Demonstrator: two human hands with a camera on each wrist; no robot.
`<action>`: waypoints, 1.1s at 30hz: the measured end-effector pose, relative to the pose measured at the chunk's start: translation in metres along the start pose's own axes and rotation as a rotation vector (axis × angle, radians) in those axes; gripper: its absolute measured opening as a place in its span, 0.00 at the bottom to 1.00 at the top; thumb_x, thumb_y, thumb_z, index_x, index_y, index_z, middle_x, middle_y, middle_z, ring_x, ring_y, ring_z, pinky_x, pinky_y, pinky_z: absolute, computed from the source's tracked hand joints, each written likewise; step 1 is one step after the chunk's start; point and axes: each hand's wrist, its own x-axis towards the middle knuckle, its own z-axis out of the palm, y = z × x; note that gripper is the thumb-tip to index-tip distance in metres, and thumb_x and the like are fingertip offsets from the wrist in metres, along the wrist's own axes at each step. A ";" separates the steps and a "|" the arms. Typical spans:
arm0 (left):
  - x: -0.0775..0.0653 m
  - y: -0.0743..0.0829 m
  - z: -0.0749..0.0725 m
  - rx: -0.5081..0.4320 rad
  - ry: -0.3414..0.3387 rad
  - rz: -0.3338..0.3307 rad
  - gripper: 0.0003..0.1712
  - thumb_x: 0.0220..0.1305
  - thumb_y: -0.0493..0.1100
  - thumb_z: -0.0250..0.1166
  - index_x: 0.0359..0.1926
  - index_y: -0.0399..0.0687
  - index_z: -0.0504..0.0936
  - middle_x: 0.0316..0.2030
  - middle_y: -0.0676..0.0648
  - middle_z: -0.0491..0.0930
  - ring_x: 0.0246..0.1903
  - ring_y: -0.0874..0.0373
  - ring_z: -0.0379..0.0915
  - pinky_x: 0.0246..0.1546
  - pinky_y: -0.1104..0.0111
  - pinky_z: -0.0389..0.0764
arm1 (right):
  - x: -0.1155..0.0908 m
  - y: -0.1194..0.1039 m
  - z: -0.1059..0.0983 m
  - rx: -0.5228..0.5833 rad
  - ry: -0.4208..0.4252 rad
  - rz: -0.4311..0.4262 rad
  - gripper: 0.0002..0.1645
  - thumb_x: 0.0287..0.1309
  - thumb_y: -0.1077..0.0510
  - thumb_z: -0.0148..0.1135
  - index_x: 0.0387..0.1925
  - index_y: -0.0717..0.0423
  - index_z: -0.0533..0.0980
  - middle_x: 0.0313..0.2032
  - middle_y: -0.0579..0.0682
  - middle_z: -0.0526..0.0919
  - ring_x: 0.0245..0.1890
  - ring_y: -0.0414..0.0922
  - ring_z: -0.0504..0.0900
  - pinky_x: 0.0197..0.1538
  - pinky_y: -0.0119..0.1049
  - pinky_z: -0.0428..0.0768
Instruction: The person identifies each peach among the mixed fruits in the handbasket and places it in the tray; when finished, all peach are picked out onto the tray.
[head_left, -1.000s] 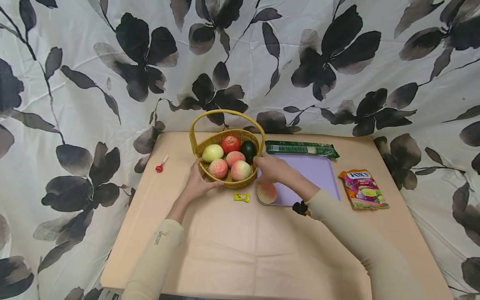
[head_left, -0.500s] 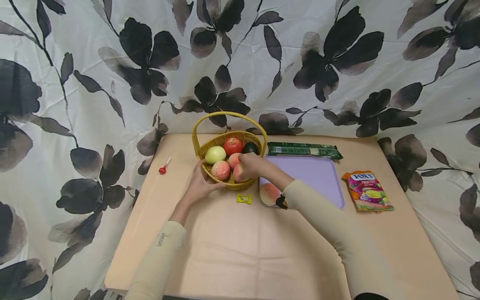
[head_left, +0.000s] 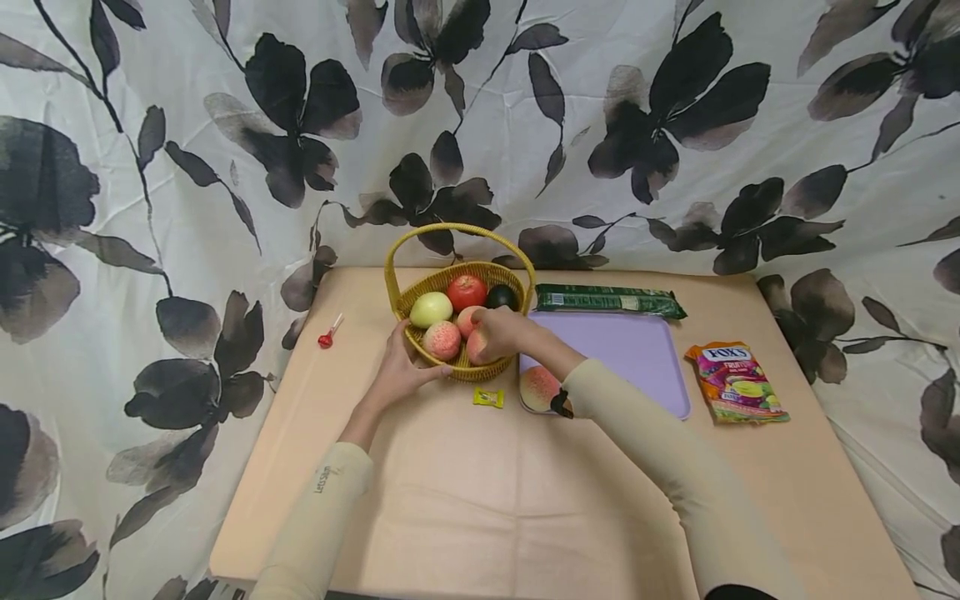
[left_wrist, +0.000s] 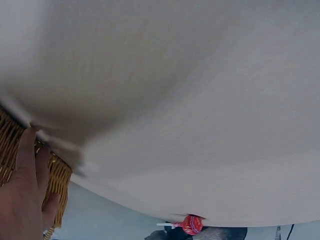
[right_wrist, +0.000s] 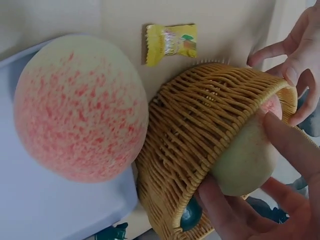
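A yellow wicker basket (head_left: 491, 374) with a tall handle stands at the back of the table, full of toy fruit. My left hand (head_left: 400, 367) grips its left front side, with fingers along the wicker (left_wrist: 60, 172) and the thumb toward the front. Inside the basket, my right hand (head_left: 504, 335) holds a pale peach (right_wrist: 245, 160) between thumb and fingers. Around it lie a pink peach (head_left: 442, 340), another peach partly hidden, a pale green fruit (head_left: 431, 309), a red fruit (head_left: 467, 292) and a dark green fruit (head_left: 501, 296).
Another peach (head_left: 537, 388) sits on the near left corner of a lilac tray (head_left: 630, 358). Behind the tray lies a long green packet (head_left: 611, 301). A Fox's candy bag (head_left: 737, 382) lies right, a yellow wrapped candy (head_left: 488, 397) before the basket, a red lollipop (head_left: 326, 340) left.
My right hand has moved left from the basket's right rim onto the pale peach inside. My left hand has kept its place on the basket.
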 end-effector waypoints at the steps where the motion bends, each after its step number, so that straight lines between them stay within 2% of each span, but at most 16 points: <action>1: 0.000 0.000 0.000 -0.001 -0.002 0.002 0.78 0.50 0.56 0.84 0.82 0.43 0.35 0.80 0.35 0.40 0.81 0.44 0.46 0.81 0.51 0.56 | 0.000 0.000 0.000 0.002 -0.006 -0.001 0.44 0.57 0.47 0.77 0.71 0.57 0.71 0.63 0.58 0.80 0.64 0.57 0.76 0.65 0.52 0.81; 5: 0.000 0.001 0.001 -0.007 -0.003 0.012 0.77 0.51 0.56 0.84 0.82 0.42 0.35 0.80 0.35 0.40 0.82 0.45 0.45 0.81 0.52 0.56 | 0.002 -0.001 0.004 -0.029 -0.017 0.003 0.44 0.56 0.46 0.78 0.71 0.55 0.72 0.63 0.57 0.80 0.67 0.57 0.73 0.68 0.55 0.78; 11: 0.000 0.000 0.004 -0.026 -0.004 0.007 0.77 0.50 0.54 0.84 0.82 0.44 0.35 0.80 0.35 0.41 0.81 0.45 0.46 0.81 0.52 0.57 | 0.003 -0.007 0.006 -0.074 -0.005 0.014 0.34 0.55 0.50 0.78 0.62 0.53 0.77 0.50 0.56 0.81 0.51 0.54 0.79 0.55 0.50 0.83; 14: -0.001 0.001 0.004 -0.019 -0.011 -0.003 0.78 0.50 0.55 0.84 0.82 0.44 0.35 0.79 0.35 0.40 0.81 0.44 0.46 0.81 0.52 0.57 | 0.001 -0.007 0.003 -0.085 0.013 -0.014 0.28 0.57 0.51 0.75 0.58 0.52 0.78 0.47 0.55 0.80 0.50 0.53 0.76 0.52 0.48 0.82; 16: -0.001 0.002 0.003 -0.023 -0.011 -0.002 0.78 0.50 0.55 0.84 0.82 0.43 0.34 0.79 0.34 0.40 0.82 0.44 0.46 0.81 0.51 0.56 | 0.000 -0.007 0.000 -0.095 0.034 -0.061 0.27 0.58 0.51 0.72 0.59 0.52 0.79 0.49 0.55 0.82 0.53 0.54 0.75 0.53 0.48 0.82; 20: -0.001 0.004 0.002 -0.039 -0.010 0.009 0.76 0.52 0.51 0.84 0.82 0.42 0.34 0.79 0.33 0.39 0.81 0.42 0.46 0.81 0.50 0.55 | -0.004 -0.008 -0.008 -0.106 0.069 -0.145 0.30 0.60 0.51 0.70 0.63 0.52 0.80 0.55 0.57 0.84 0.58 0.57 0.72 0.58 0.51 0.82; 23: 0.001 0.004 0.002 -0.060 -0.020 0.014 0.75 0.54 0.46 0.83 0.82 0.40 0.33 0.79 0.31 0.38 0.81 0.39 0.45 0.81 0.49 0.53 | -0.009 -0.009 -0.015 -0.082 0.064 -0.155 0.32 0.59 0.50 0.71 0.65 0.53 0.79 0.56 0.59 0.83 0.59 0.56 0.72 0.60 0.50 0.80; 27: 0.002 0.005 0.002 -0.072 -0.037 0.003 0.75 0.55 0.42 0.82 0.81 0.37 0.31 0.79 0.28 0.36 0.81 0.36 0.43 0.81 0.47 0.51 | -0.017 -0.007 -0.018 -0.031 0.050 -0.159 0.33 0.58 0.48 0.73 0.64 0.52 0.78 0.55 0.58 0.83 0.57 0.54 0.75 0.57 0.47 0.80; 33: 0.000 0.003 0.001 -0.037 -0.019 0.010 0.77 0.53 0.48 0.84 0.82 0.42 0.32 0.80 0.32 0.37 0.81 0.41 0.45 0.81 0.50 0.54 | -0.031 0.000 -0.017 0.053 0.065 -0.142 0.42 0.49 0.47 0.83 0.64 0.51 0.76 0.53 0.55 0.81 0.54 0.51 0.75 0.52 0.45 0.81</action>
